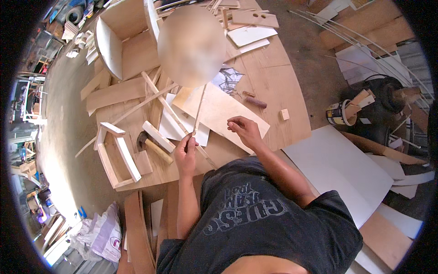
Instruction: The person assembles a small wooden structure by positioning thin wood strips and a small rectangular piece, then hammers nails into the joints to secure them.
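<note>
My left hand (186, 153) is closed on a thin wooden strip (199, 109), which tilts up and away from me over the bench. To its right my right hand (246, 130) hovers above the edge of a pale board (228, 114), fingers curled in toward the thumb. Whatever those fingers hold, if anything, is too small to make out. A hammer (156, 150) with a wooden handle lies left of my left hand, beside a small wooden frame (119, 155). Farther off are a pile of nails (229, 78) on paper and a dark brown cylindrical piece (256, 102).
A curved wooden cabinet piece (132, 45) stands at the far left of the bench (292, 77). A small wood block (284, 114) sits near the right edge. Below on the right are a white sheet (337, 169) and a bucket of offcuts (340, 113). A round blur hides the far middle.
</note>
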Demonstrator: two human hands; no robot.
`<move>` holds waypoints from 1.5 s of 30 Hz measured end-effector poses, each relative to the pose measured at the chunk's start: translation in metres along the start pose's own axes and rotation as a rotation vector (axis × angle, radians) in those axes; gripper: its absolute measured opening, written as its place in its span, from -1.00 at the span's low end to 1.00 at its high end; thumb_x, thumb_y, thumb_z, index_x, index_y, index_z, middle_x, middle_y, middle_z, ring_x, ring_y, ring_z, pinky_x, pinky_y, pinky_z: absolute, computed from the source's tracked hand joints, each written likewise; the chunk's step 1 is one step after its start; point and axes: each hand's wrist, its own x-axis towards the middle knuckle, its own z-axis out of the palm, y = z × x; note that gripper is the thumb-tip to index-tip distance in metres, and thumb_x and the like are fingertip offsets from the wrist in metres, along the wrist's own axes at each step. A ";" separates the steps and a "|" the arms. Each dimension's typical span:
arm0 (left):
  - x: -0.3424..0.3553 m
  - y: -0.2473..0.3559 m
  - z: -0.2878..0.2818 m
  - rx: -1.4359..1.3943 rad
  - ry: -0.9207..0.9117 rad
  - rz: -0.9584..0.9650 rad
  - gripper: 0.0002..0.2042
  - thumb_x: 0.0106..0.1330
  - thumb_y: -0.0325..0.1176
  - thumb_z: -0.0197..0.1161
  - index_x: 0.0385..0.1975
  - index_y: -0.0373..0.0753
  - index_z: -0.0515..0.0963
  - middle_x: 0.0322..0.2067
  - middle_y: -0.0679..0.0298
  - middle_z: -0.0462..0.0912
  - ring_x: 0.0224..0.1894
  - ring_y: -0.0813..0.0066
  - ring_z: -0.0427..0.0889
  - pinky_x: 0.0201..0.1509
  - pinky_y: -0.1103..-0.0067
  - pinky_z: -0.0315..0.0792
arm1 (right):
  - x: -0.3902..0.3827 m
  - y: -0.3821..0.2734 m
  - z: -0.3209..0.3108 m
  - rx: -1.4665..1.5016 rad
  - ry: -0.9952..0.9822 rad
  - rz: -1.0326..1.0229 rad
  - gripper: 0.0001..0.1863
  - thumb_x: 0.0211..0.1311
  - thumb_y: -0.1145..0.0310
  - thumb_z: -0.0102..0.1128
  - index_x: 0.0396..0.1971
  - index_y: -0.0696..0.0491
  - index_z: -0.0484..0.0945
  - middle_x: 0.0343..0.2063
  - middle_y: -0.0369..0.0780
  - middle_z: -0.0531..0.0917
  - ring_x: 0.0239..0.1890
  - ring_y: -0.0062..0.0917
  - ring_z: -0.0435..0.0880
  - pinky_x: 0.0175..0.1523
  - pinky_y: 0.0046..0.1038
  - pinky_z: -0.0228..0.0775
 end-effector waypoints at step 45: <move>-0.055 -0.058 -0.173 -0.477 0.585 -0.033 -0.72 0.65 -0.12 0.15 0.00 -0.23 0.60 -0.27 0.31 0.69 -0.54 0.74 0.45 -0.52 0.70 0.30 | -0.010 -0.037 0.221 -0.536 -0.533 -0.545 -0.52 0.17 0.35 0.42 0.01 0.21 0.43 -0.33 0.02 0.61 -0.49 -0.16 0.72 -0.31 -0.22 0.63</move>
